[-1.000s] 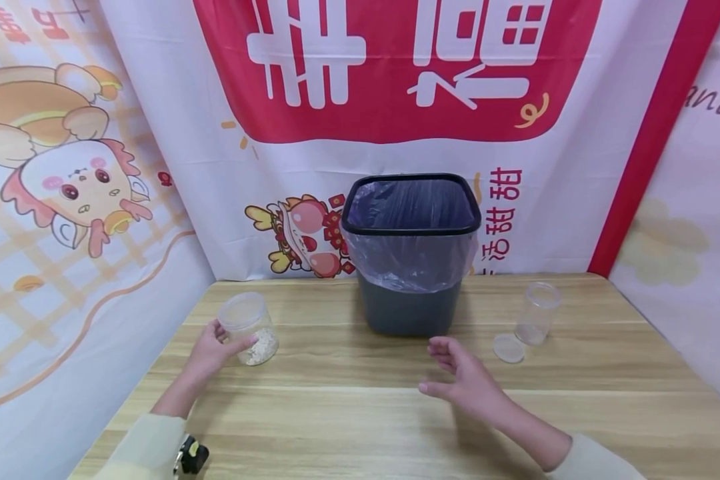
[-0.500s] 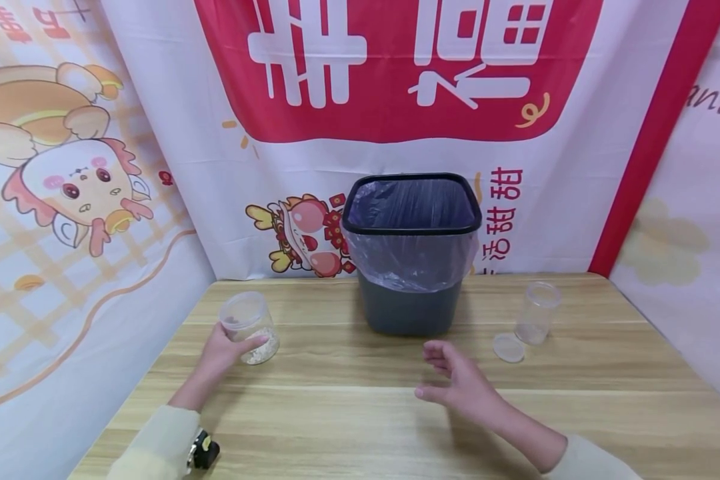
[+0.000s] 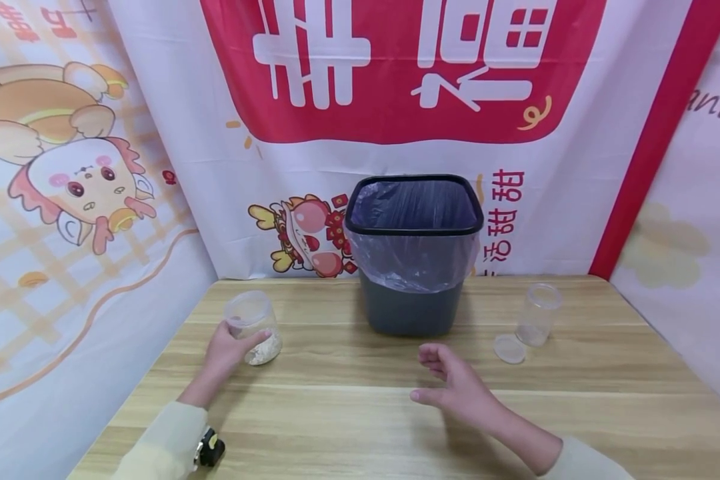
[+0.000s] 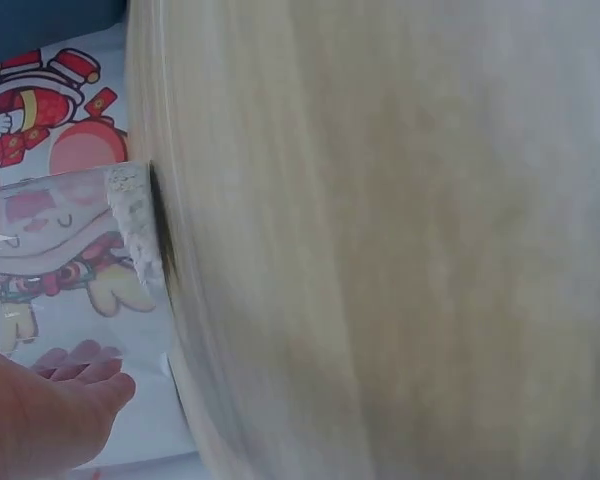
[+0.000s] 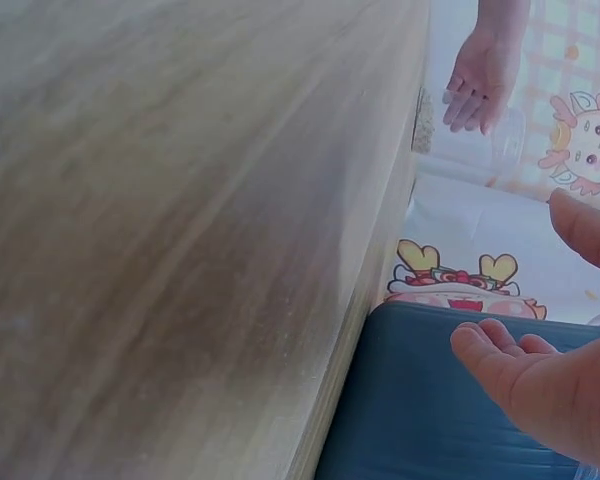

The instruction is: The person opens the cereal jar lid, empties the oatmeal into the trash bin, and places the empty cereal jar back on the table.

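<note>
A clear plastic jar (image 3: 253, 313) stands upright at the table's left, its bottom filled with pale flaky bits (image 3: 267, 349). My left hand (image 3: 225, 350) reaches round its near left side, thumb overlapping the front and fingers partly behind. In the left wrist view, the fingers (image 4: 95, 385) look loosely extended beside the jar wall. The right hand (image 3: 459, 387) hovers over the table with thumb and fingers spread apart, holding nothing. It is in front of a dark grey bin (image 3: 411, 310), whose side fills the lower part of the right wrist view.
A clear bag lines the bin under its black rim (image 3: 414, 232). Farther right stand a second, narrower clear jar (image 3: 538, 317) and a round translucent lid (image 3: 509, 349) lying flat. Printed cloth walls (image 3: 186, 133) border the wood-grain table (image 3: 336, 413) at back and sides.
My left hand has moved right, closer around the jar, while the jar stays in place. The right hand has drifted slightly left and nearer to me. The head view has shifted a little.
</note>
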`<control>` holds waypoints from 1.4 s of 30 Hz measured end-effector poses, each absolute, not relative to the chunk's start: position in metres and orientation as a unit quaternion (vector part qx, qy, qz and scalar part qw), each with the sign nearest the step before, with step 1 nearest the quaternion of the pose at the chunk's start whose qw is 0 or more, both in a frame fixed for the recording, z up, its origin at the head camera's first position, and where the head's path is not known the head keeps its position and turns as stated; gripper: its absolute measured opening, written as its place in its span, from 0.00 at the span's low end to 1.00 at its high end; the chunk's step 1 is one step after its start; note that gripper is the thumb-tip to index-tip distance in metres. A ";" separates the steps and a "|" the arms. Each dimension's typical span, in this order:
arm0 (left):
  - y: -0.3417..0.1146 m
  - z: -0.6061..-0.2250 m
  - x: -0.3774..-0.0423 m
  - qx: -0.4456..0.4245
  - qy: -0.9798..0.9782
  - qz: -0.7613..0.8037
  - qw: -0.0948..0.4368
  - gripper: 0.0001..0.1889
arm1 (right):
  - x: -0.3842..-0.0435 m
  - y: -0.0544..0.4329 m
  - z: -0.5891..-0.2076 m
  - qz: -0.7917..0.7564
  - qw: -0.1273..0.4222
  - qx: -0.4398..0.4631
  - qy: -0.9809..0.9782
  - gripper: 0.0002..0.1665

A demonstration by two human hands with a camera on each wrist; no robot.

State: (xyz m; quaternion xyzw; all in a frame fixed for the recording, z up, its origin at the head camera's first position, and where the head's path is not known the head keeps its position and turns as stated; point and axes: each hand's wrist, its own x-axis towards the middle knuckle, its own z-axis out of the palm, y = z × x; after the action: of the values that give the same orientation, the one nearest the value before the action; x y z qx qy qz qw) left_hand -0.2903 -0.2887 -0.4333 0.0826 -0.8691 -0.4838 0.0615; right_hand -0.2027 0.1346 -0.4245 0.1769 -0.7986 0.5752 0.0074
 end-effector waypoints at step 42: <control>-0.143 -0.400 -0.231 -0.156 -0.887 -0.416 0.125 0.45 | -0.201 0.100 -0.401 0.674 0.076 0.156 -0.718 0.39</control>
State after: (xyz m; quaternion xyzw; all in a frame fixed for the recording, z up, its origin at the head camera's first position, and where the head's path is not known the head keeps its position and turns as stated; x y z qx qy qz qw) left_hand -0.2306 -0.1433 -0.4002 -0.1555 -0.8874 -0.4156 0.1249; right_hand -0.2009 0.1004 -0.4011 0.1563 -0.7180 0.6739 0.0764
